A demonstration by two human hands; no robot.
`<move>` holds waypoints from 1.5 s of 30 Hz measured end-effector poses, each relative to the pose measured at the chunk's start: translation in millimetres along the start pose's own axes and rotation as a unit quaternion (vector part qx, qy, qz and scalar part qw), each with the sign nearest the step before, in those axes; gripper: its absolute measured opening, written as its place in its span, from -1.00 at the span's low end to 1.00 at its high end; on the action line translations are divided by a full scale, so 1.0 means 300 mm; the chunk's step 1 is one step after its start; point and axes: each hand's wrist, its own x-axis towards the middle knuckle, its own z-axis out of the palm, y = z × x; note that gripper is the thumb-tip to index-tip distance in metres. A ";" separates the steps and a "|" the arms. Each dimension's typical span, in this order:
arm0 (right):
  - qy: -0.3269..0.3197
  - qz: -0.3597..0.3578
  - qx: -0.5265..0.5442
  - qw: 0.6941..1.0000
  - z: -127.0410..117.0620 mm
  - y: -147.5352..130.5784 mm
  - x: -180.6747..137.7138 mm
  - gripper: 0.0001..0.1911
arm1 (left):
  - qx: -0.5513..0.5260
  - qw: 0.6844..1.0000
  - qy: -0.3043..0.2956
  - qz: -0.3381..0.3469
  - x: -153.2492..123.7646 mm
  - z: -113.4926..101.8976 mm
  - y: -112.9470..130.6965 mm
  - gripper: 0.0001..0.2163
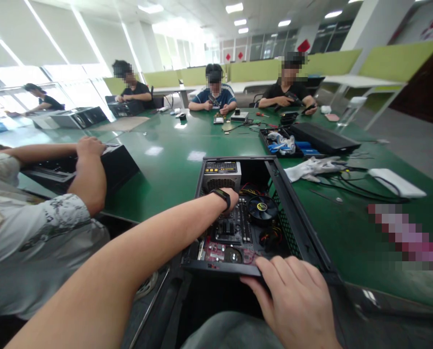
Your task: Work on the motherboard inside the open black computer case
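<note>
An open black computer case (300, 220) lies in front of me, partly on the table's near edge. My left hand (231, 199), with a dark wristband, reaches into it beside the grey power supply (222, 182). Its fingers point down among the cables and are hidden, so I cannot see what they touch. My right hand (292, 291) is closed on the near edge of the case, thumb below the rim and fingers over it. Inside are a motherboard (227, 228), a black cooling fan (262, 207) and a red circuit card (216, 252) near the front.
White work gloves (314, 168), black cables and a white box (396, 182) lie on the green table (158, 179) to the right. Behind them stands a black toolbox (321, 137). Beside me on the left, a co-worker's arm rests on another case (120, 169). Several people sit across the table.
</note>
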 end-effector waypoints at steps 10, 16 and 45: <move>0.000 -0.007 -0.005 1.000 -0.003 0.000 0.000 -0.79 | -0.010 1.000 -0.003 -0.009 -0.012 -0.008 0.006 -0.44; -0.005 -0.004 -0.010 1.000 0.000 0.005 -0.006 -0.79 | -0.008 1.000 -0.005 -0.006 -0.015 -0.011 0.007 -0.41; -0.006 -0.013 -0.017 1.000 0.004 0.009 -0.009 -0.79 | 0.012 1.000 -0.010 -0.013 -0.011 -0.008 0.009 -0.51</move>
